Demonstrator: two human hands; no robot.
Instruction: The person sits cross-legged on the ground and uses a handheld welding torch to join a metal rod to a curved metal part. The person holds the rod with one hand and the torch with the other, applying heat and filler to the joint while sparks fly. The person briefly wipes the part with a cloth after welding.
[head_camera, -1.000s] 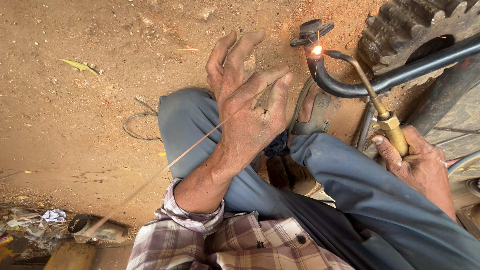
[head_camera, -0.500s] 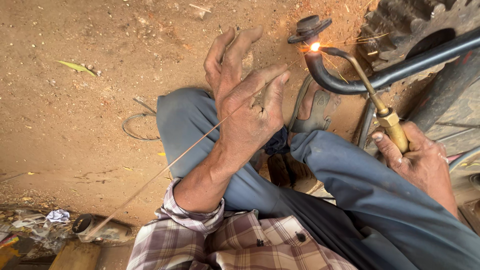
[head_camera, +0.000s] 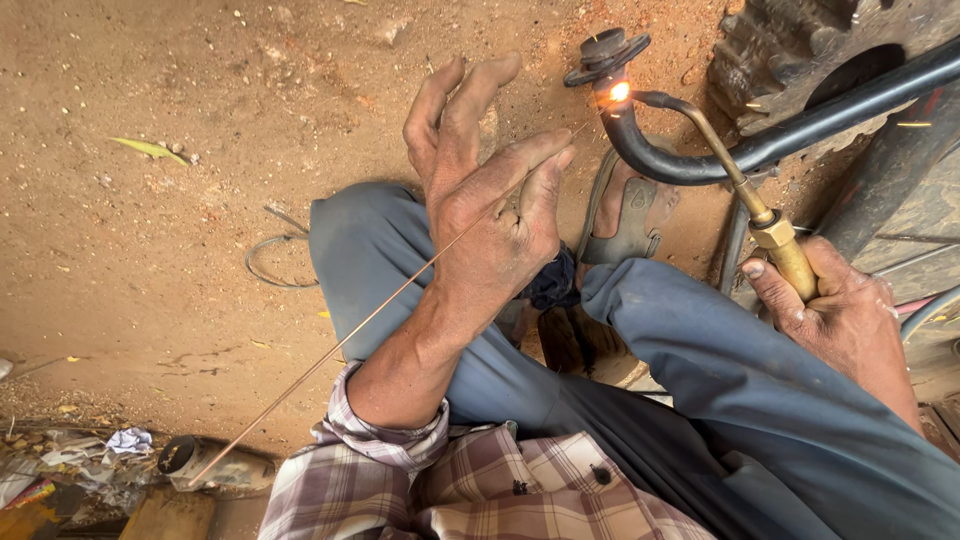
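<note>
A: What differs from a second ago?

B: Not much in the hands. The left hand (head_camera: 490, 200) keeps its place above the knee, thumb and forefinger pinched on the thin filler rod (head_camera: 340, 345), the other fingers spread upward. The rod's far tip now reaches closer to the glowing spot (head_camera: 619, 91) on the bent black pipe (head_camera: 690, 165). The view itself has drifted a little, so the pipe's capped end (head_camera: 605, 50) sits higher and further right in the picture.

A: And the right hand?

B: The right hand (head_camera: 845, 315) stays closed around the brass torch handle (head_camera: 785, 255); its curved nozzle runs up to the same glow. My judgement: heat and rod are meeting at the joint, so the brazing is under way rather than starting or ending.

A: Where is the pipe?

B: Far right, running from under the big toothed gear (head_camera: 800, 50) down and curving up to the cap, just beyond the sandalled foot (head_camera: 625, 215) on the dirt floor (head_camera: 180, 120).

A: What can't you make out?

B: The rod's tip blurs into the glare, so I cannot tell if it touches the metal. The flame itself hardly shows. The pipe's right end and the gear are cut off by the edge, and the torch hose is out of sight.
</note>
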